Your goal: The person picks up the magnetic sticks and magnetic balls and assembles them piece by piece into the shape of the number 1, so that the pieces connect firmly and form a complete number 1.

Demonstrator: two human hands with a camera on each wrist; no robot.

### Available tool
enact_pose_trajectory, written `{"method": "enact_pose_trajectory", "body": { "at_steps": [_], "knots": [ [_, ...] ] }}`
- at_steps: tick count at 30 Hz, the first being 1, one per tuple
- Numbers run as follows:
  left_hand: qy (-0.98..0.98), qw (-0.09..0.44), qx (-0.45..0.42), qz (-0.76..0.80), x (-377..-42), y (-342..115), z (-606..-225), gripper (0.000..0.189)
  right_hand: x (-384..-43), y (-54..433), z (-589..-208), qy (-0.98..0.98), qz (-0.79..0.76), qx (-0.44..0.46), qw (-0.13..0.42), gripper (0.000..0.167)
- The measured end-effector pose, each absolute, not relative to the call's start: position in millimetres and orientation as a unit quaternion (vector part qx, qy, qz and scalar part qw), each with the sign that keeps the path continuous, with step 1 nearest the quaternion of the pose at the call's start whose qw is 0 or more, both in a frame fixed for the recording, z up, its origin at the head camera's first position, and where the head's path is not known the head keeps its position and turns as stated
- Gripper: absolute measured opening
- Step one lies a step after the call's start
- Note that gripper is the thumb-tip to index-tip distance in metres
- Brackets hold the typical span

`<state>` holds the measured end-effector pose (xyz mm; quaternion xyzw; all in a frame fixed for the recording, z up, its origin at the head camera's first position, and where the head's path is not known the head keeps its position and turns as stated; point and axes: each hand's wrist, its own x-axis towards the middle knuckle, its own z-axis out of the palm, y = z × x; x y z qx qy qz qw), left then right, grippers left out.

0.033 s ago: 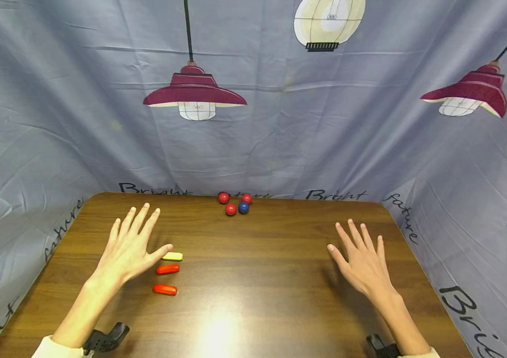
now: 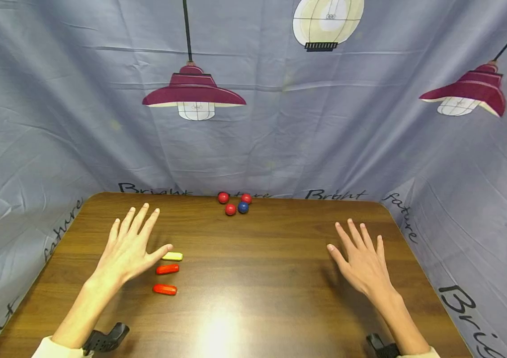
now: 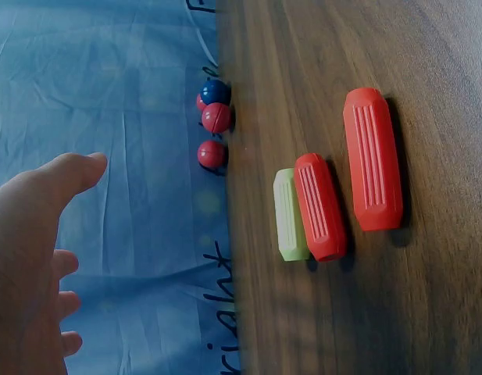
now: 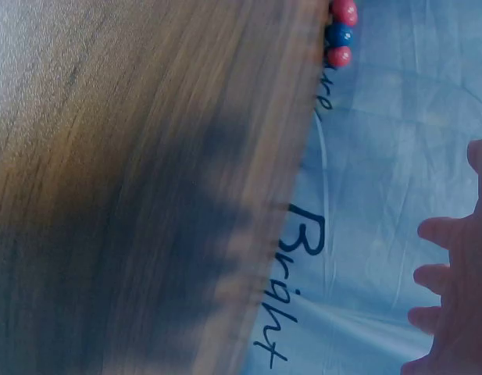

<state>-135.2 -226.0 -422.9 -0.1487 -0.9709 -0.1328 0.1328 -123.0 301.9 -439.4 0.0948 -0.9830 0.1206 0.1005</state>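
My left hand is held over the left part of the table, fingers spread, holding nothing. Beside its thumb lies a pale yellow ridged plastic piece, partly hidden by the thumb in the head view. Nearer to me are two matching red pieces, one close to the yellow one and another lower down. On the right, my right hand hovers with fingers spread and nothing in it, its shadow falling on the wood.
At the table's far edge sit three red balls and a blue ball, grouped together. A grey-blue curtain printed with lamps and lettering stands behind and beside the brown wooden table.
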Motion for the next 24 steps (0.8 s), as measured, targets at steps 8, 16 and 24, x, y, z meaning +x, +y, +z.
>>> {"method": "enact_pose_trajectory", "body": {
  "at_steps": [8,16,24],
  "knots": [
    [-0.968,0.117,-0.154,-0.161,-133,-226,-422,0.086,-122,302,-439,-0.981,0.136,0.095,0.097,0.064],
    [-0.937,0.107,-0.187,-0.274,-121,-227,-430,0.059,-122,304,-444,-0.966,0.207,0.108,0.108,0.047],
    [-0.918,0.111,-0.206,-0.319,-106,-229,-445,0.049,-132,305,-462,-0.932,0.312,0.109,0.148,0.035]
  ]
}}
